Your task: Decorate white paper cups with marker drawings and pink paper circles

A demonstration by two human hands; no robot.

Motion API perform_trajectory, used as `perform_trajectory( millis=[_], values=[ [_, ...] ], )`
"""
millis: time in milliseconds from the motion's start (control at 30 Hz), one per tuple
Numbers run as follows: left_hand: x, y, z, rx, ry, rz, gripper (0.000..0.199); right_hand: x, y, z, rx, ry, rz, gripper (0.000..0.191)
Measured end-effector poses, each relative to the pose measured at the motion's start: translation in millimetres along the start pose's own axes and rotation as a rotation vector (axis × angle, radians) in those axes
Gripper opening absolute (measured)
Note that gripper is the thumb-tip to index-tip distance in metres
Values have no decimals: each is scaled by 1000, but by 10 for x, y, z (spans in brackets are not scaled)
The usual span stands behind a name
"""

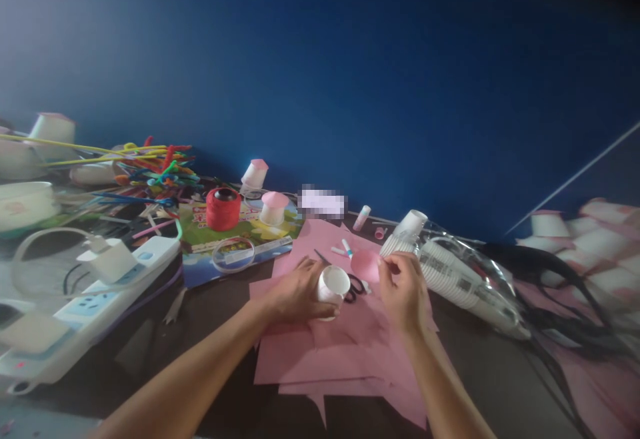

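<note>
My left hand (pixel 301 292) is wrapped round a white paper cup (pixel 334 284), its open mouth tilted up towards me. My right hand (pixel 404 286) has thumb and forefinger pinched at the edge of a rounded pink paper piece (pixel 365 264). Both hands are above a loose stack of pink paper sheets (pixel 320 366). Between them lie scissors with black handles (pixel 356 290), partly hidden by the cup and left hand. A small white and blue tube (pixel 347 248) lies just beyond the pink piece.
A glue stick (pixel 362 218) stands behind the paper near a pink cap (pixel 380 233). Stacked cups in clear plastic (pixel 460 272) lie right. On the left are red thread (pixel 223 210), a pink-topped cup (pixel 273 210), pipe cleaners (pixel 160 169) and a power strip (pixel 95 302).
</note>
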State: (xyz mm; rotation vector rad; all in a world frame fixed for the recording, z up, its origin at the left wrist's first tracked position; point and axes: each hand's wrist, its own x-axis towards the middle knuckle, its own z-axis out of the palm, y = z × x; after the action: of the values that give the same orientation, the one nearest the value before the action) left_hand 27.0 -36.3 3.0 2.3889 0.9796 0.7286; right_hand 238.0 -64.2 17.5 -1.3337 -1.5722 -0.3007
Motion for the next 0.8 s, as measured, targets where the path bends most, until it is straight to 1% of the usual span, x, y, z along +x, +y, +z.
perform_trajectory(
  millis=[100,233,367,433,533,667,800],
  values=[
    [-7,-12,31,17,-31,-2,44,-37,-86,62,58,31,-75,5],
    [-3,-29,36,17,-52,-50,49,-83,-190,123,123,-9,-85,4],
    [3,-8,14,15,-68,-55,47,-109,-239,133,209,-53,-128,5],
    [1,-12,16,-6,-63,-43,49,-121,-256,129,240,-76,-139,6],
    [-8,-53,41,-34,-44,-21,58,-139,-291,115,273,-111,-155,7],
    [-26,-120,81,-59,-25,-13,66,-161,-338,90,324,-198,-185,10],
    [-32,-167,128,-72,18,33,76,-159,-366,74,370,-281,-262,14]
  ],
)
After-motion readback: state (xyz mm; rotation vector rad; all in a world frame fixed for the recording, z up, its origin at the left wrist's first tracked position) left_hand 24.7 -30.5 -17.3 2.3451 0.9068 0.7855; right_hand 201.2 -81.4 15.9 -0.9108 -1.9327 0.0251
